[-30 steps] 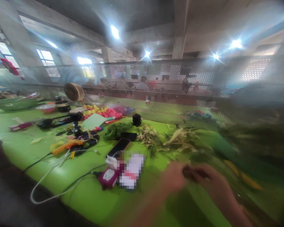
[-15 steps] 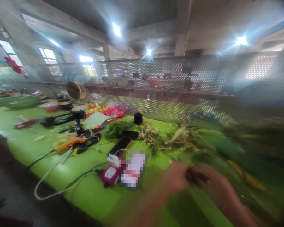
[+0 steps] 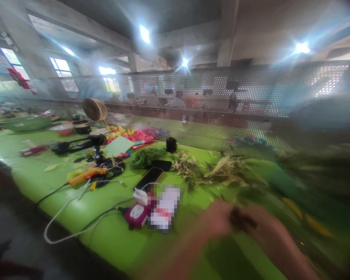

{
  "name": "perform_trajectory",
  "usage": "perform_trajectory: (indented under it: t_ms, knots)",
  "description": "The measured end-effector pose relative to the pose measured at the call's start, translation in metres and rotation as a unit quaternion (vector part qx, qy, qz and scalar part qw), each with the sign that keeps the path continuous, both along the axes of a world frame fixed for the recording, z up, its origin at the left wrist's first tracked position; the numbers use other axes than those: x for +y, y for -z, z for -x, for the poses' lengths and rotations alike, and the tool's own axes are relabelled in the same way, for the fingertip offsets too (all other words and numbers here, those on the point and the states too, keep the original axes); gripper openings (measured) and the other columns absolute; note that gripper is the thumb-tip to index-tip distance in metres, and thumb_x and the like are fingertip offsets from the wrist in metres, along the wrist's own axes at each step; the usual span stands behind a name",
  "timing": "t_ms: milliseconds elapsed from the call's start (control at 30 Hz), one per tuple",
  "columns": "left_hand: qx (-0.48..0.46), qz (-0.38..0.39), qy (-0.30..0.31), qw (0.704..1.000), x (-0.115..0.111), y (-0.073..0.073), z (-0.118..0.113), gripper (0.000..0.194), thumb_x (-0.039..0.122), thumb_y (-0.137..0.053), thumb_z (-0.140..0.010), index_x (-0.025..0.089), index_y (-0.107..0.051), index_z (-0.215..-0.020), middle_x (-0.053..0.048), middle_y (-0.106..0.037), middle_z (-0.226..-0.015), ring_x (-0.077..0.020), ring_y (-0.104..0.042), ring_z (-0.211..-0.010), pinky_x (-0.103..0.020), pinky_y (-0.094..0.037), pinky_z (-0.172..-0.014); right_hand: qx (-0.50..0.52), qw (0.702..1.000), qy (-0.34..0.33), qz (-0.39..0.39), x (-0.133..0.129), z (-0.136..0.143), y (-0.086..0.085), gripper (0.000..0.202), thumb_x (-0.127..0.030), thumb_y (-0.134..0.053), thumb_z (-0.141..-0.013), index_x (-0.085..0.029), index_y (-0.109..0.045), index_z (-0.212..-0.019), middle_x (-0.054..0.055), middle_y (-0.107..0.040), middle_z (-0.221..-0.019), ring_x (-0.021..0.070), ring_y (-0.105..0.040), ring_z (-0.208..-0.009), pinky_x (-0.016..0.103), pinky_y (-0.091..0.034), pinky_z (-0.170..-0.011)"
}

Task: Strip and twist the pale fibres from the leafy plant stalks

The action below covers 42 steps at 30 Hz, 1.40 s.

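My left hand (image 3: 217, 221) and my right hand (image 3: 265, 227) meet above the green table at the lower right, their fingers closed and pressed close together. Between them shows something small and dark brown (image 3: 242, 218), too blurred to name. Just beyond the hands, dried pale-green leaves (image 3: 226, 171) and a bunch of leafy sprigs (image 3: 185, 165) lie on the tabletop. Left of my left hand is a phone with a pixelated screen (image 3: 165, 210), beside a purple power strip (image 3: 137, 214).
A second phone (image 3: 148, 179), green yarn-like strands (image 3: 144, 156) and an orange-handled tool (image 3: 86, 176) with cords lie farther left. Pink and yellow pieces (image 3: 137, 136), a small fan (image 3: 95, 109) and a green basin (image 3: 26, 123) stand behind. A perforated metal screen (image 3: 192, 97) edges the table.
The view has shifted very slightly. Both hands keep nearly the same place and closed pose, with the dark brown thing still between them.
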State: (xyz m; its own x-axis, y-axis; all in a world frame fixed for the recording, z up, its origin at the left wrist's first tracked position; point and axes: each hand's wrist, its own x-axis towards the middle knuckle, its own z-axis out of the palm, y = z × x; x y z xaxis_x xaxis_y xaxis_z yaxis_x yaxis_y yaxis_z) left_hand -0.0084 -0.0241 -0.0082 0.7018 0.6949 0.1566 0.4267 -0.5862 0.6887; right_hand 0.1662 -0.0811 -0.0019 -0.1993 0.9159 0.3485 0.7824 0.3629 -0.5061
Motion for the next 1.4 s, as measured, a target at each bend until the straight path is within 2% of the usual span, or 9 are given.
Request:
perform_trajectory:
  t_ms: [233,433,533,700,800,933,1033,1233,1400]
  knots:
    - [0.077,-0.005,0.005,0.997,-0.001,-0.007,-0.002,0.024,0.036,-0.059,-0.072,0.017,-0.067,-0.084,-0.003,-0.067,-0.074,-0.0164,-0.06,-0.068,-0.022,-0.029,-0.051,0.002,1.0,-0.006,-0.015,-0.003,0.003,-0.003,0.011,-0.028,-0.057,-0.083,-0.027,-0.069,-0.083,-0.001,-0.071,-0.076,0.0158,-0.065,-0.066,0.023,-0.05,-0.058]
    - [0.084,0.012,0.002,0.996,-0.002,-0.014,-0.001,0.025,0.037,-0.061,-0.071,0.018,-0.069,-0.084,-0.003,-0.067,-0.073,-0.0164,-0.06,-0.066,-0.022,-0.032,-0.052,0.001,1.0,-0.026,0.009,-0.001,0.001,-0.003,0.015,-0.027,-0.055,-0.084,-0.027,-0.069,-0.087,0.001,-0.074,-0.088,0.0179,-0.069,-0.076,0.025,-0.053,-0.065]
    - [0.097,0.032,0.008,0.995,-0.001,-0.01,-0.002,0.027,0.039,-0.06,-0.071,0.018,-0.071,-0.083,-0.004,-0.068,-0.072,-0.0181,-0.061,-0.067,-0.023,-0.033,-0.053,-0.001,1.0,-0.024,-0.012,-0.002,0.001,0.002,0.016,-0.024,-0.055,-0.082,-0.028,-0.069,-0.087,0.0,-0.075,-0.087,0.0184,-0.07,-0.074,0.025,-0.054,-0.062]
    - [0.071,0.034,0.002,0.997,0.002,0.003,-0.003,0.031,0.043,-0.061,-0.072,0.02,-0.071,-0.089,-0.005,-0.07,-0.081,-0.0204,-0.062,-0.074,-0.025,-0.039,-0.06,0.011,0.998,-0.041,-0.035,-0.003,0.006,0.007,0.017,-0.024,-0.054,-0.081,-0.03,-0.069,-0.088,0.0,-0.075,-0.087,0.0188,-0.07,-0.072,0.027,-0.054,-0.063]
    - [0.038,0.062,-0.006,0.997,0.001,0.0,-0.001,0.028,0.04,-0.065,-0.069,0.021,-0.068,-0.089,-0.003,-0.069,-0.082,-0.0188,-0.06,-0.073,-0.025,-0.04,-0.063,0.029,0.998,-0.041,-0.025,-0.003,0.006,0.008,0.021,-0.026,-0.051,-0.084,-0.03,-0.068,-0.095,0.001,-0.075,-0.091,0.0189,-0.069,-0.074,0.028,-0.054,-0.064]
    - [-0.013,0.12,-0.042,0.992,0.0,-0.009,0.004,0.049,0.043,-0.074,-0.059,0.02,-0.058,-0.098,-0.001,-0.062,-0.084,-0.0156,-0.054,-0.07,-0.024,-0.037,-0.058,0.052,0.998,-0.025,-0.023,0.001,0.001,0.011,0.023,-0.028,-0.05,-0.086,-0.029,-0.067,-0.102,0.003,-0.073,-0.096,0.0196,-0.069,-0.081,0.028,-0.054,-0.068]
    - [-0.065,0.16,-0.024,0.985,0.002,-0.008,0.008,0.054,0.036,-0.076,-0.056,0.018,-0.051,-0.101,-0.001,-0.059,-0.086,-0.014,-0.052,-0.072,-0.022,-0.037,-0.057,0.068,0.997,-0.01,-0.018,0.004,-0.003,0.013,0.02,-0.031,-0.054,-0.085,-0.028,-0.069,-0.097,0.003,-0.073,-0.095,0.0205,-0.068,-0.083,0.028,-0.053,-0.069]
    - [-0.151,0.215,0.064,0.963,0.015,-0.002,0.014,0.04,0.01,-0.067,-0.06,0.016,-0.05,-0.096,-0.003,-0.058,-0.088,-0.0136,-0.054,-0.077,-0.026,-0.042,-0.067,0.108,0.994,0.005,0.026,0.007,-0.005,0.014,0.021,-0.039,-0.058,-0.084,-0.024,-0.07,-0.092,0.005,-0.072,-0.09,0.0209,-0.066,-0.08,0.029,-0.052,-0.069]
    - [-0.163,0.221,0.058,0.96,0.017,-0.003,0.018,0.031,0.005,-0.06,-0.065,0.015,-0.053,-0.093,-0.004,-0.06,-0.086,-0.0151,-0.057,-0.08,-0.028,-0.044,-0.071,0.111,0.993,-0.019,0.028,0.008,-0.004,0.016,0.02,-0.04,-0.057,-0.084,-0.023,-0.069,-0.088,0.004,-0.07,-0.086,0.0205,-0.065,-0.079,0.029,-0.051,-0.067]
